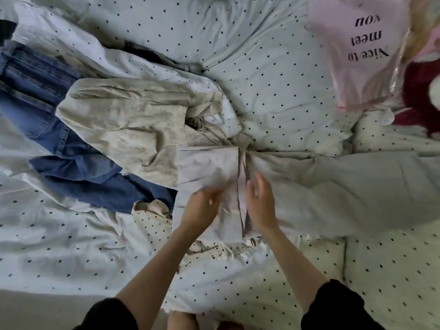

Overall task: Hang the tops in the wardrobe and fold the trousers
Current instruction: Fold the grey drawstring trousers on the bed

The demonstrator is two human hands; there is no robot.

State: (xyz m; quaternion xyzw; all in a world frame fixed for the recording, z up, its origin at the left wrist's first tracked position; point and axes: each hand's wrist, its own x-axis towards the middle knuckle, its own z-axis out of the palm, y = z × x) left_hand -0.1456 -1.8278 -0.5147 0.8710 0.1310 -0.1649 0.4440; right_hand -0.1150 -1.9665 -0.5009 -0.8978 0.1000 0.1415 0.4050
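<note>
Head view looks down on pale grey trousers [209, 167] lying on the bed [273, 75] near its front edge, their long axis running toward the right edge. Left hand [202, 206] pinches the cloth on the folded part; right hand [259, 201] hovers just beside the central seam, fingers relaxed, grasping nothing. A cream top [123, 125] and blue jeans [78, 167] lie toward the left edge.
</note>
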